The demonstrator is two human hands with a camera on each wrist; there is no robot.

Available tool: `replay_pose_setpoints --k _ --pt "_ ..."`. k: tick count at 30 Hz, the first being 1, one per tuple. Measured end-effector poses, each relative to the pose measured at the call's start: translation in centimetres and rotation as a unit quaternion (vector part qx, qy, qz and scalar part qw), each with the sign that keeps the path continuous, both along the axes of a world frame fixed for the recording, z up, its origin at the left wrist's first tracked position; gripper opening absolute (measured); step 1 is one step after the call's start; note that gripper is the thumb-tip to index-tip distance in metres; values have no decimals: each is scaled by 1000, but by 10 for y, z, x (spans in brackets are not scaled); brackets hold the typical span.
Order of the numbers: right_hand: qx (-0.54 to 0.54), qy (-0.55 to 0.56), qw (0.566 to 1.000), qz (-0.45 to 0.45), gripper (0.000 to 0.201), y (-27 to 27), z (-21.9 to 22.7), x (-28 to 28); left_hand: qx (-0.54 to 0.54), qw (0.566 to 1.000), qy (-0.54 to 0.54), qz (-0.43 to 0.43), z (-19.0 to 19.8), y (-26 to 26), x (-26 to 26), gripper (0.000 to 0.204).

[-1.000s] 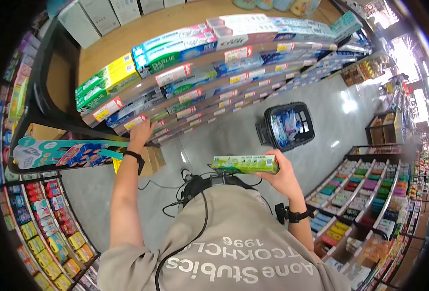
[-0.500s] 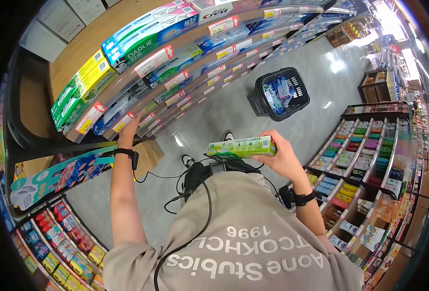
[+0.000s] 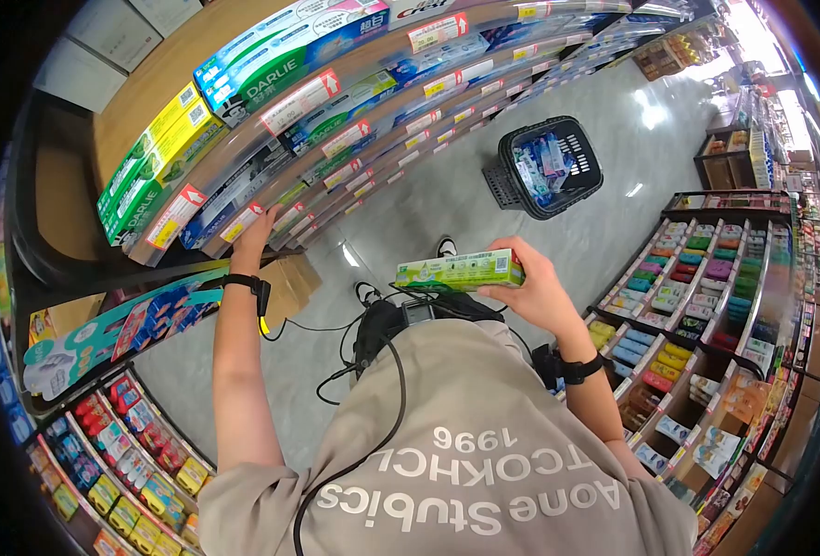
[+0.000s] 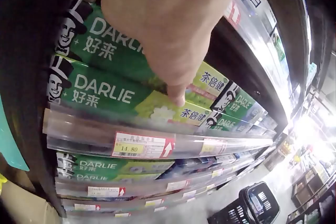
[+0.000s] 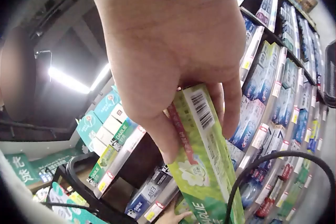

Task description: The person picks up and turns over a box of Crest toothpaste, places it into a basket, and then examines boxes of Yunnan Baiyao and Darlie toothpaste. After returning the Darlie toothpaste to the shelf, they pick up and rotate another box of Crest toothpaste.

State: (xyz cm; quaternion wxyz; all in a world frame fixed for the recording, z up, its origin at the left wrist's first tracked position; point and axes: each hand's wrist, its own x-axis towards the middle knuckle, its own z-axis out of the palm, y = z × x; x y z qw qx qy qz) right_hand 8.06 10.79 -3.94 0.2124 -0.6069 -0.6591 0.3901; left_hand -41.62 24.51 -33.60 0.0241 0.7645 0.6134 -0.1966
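Observation:
My right hand grips one end of a long green Darlie toothpaste box in front of my waist. In the right wrist view, thumb and fingers lie on opposite sides of that box, near its barcode. My left hand reaches into a shelf tier at the left end of the toothpaste rack. Stacked green Darlie boxes lie right under this hand in the left wrist view, one digit touching the yellow-green front. Its other fingers are hidden, so I cannot tell whether they hold a box.
A black shopping basket with several blue packages stands on the floor ahead to the right. Clear shelf lips with price tags run along the rack. A cardboard box sits below my left wrist, and black cables hang across my front.
The head view has shifted, moving the rack's near end leftward and closer. My left hand stays at the same shelf tier. My right hand keeps its grip on the toothpaste box, now slightly higher.

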Motion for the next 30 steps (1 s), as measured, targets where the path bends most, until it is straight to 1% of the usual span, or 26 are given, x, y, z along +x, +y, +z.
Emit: replay_pose_setpoints --k 2,4,5,6,8,9,10,12,13,14,16,17,18,19,21,22,23,24,25,27,28,30 --pt "9 8 1000 -6 50 1 -1 0 -16 1000 -12 21 16 2 9 57" --pt "2 21 999 -25 49 1 0 1 -31 995 -58 78 36 3 19 60" --pt "-9 30 999 -40 49 3 1 3 -40 984 -108 139 48 0 26 65" --pt "-20 39 998 -56 48 3 2 4 -3 986 -118 121 40 -3 23 63" --pt "-16 114 989 -95 48 3 -14 15 75 984 -136 87 5 -7 8 60" --pt "-14 151 982 -115 47 3 -19 19 115 982 -137 54 -21 -9 -5 60" --pt "-46 203 967 -150 47 4 -15 20 156 978 -139 20 -51 -9 -20 59" --pt "-106 303 922 -217 46 6 -6 20 122 980 -146 60 -54 -4 -15 57" --pt "-108 310 917 -225 46 6 -8 25 45 978 -150 134 -28 0 -2 55" --pt "-110 318 912 -233 45 5 -15 31 -32 966 -152 206 -5 3 9 54" --pt "-130 326 901 -256 44 5 -16 35 -52 964 -147 216 20 3 20 54" --pt "-147 326 894 -271 44 4 -13 35 -61 962 -144 222 27 2 21 55" --pt "-163 326 887 -283 44 5 -11 35 -16 972 -164 169 14 -2 17 55" --pt "-166 324 886 -289 45 4 -12 37 29 976 -180 117 -11 -7 7 55" --pt "-172 326 882 -294 45 5 -20 42 33 978 -170 112 -8 -5 2 55" --pt "-173 332 880 -294 44 6 -21 42 -11 977 -145 159 12 0 18 55" --pt "-173 336 877 -296 44 6 -22 44 -56 970 -120 204 24 2 23 54" --pt "-174 340 874 -300 44 5 -24 45 -24 965 -154 213 2 0 14 59" --pt "-168 346 876 -291 42 5 -27 47 -17 965 -148 215 19 -3 19 57" --pt "-158 353 882 -270 38 6 -31 57 -6 965 -140 224 81 -17 54 56" --pt "-165 358 881 -262 38 6 -34 65 -43 947 -169 268 98 -23 64 65" --pt "-174 376 880 -232 38 17 -43 79 90 967 -136 198 107 -58 82 72"
